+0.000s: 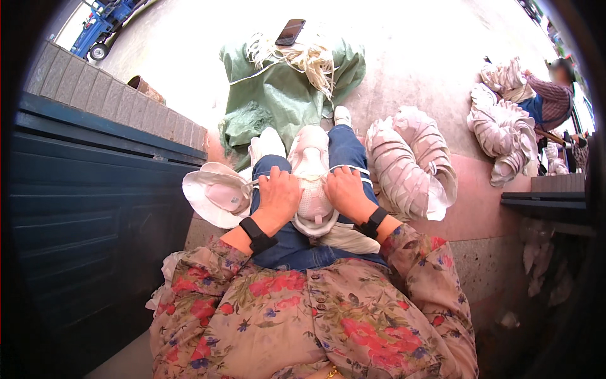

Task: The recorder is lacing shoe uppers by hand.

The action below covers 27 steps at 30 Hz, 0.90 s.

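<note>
Across my lap, between my knees, lies a pale pink and white shoe upper [310,155]. A white shoelace [361,170] crosses it, its strands running outward over both thighs. My left hand [281,193] is closed with its fingers pinching the lace at the left side of the upper. On the opposite side my right hand [351,192] grips the lace in the same way, knuckles up. Both fingertips are partly hidden. Beside my left knee rests another pale upper [218,194], its pink inside facing up. Some whitish material [353,239] shows under the upper on my lap.
A green sack [278,95] ahead carries a bundle of cream laces [312,63] and a black phone [291,32]. Nested uppers [410,161] curve along my right. A dark blue panel [95,240] stands left. Far right, another person [555,95] sits near more uppers [505,126].
</note>
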{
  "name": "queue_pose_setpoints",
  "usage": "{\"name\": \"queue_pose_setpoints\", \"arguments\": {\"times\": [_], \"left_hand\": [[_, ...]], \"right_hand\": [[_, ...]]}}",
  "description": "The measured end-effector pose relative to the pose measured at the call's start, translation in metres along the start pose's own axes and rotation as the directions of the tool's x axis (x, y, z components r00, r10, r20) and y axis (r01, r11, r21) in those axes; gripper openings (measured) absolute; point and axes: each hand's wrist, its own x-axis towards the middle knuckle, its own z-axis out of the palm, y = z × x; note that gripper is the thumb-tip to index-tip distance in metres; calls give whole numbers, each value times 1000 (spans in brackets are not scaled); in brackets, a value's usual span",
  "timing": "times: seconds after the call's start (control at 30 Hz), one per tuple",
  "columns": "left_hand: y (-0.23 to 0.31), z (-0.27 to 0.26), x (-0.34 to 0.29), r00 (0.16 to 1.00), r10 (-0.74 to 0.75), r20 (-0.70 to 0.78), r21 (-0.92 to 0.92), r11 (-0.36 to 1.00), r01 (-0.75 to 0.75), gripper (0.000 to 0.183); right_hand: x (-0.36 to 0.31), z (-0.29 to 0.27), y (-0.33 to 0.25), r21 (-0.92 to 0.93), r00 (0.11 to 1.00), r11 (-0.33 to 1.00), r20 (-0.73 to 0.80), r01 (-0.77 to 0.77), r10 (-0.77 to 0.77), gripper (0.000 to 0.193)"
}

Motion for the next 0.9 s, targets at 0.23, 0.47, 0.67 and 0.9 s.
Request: {"name": "queue_pose_setpoints", "arguments": {"times": [0.23, 0.47, 0.67, 0.9], "left_hand": [[-18, 22, 3, 949, -39, 311, -204, 973, 107, 15], [-34, 31, 5, 957, 8, 290, -510, 848, 147, 17], [-27, 25, -1, 986, -63, 155, -578, 804, 142, 11], [4, 8, 29, 981, 138, -134, -312, 934, -174, 8]], "right_hand": [[1, 5, 11, 204, 993, 979, 119, -27, 3, 15], [-5, 20, 17, 402, 999, 916, -52, 13, 9, 13], [-7, 15, 14, 516, 991, 856, -125, 26, 46, 14], [-8, 10, 6, 643, 980, 761, -82, -88, 182, 14]]}}
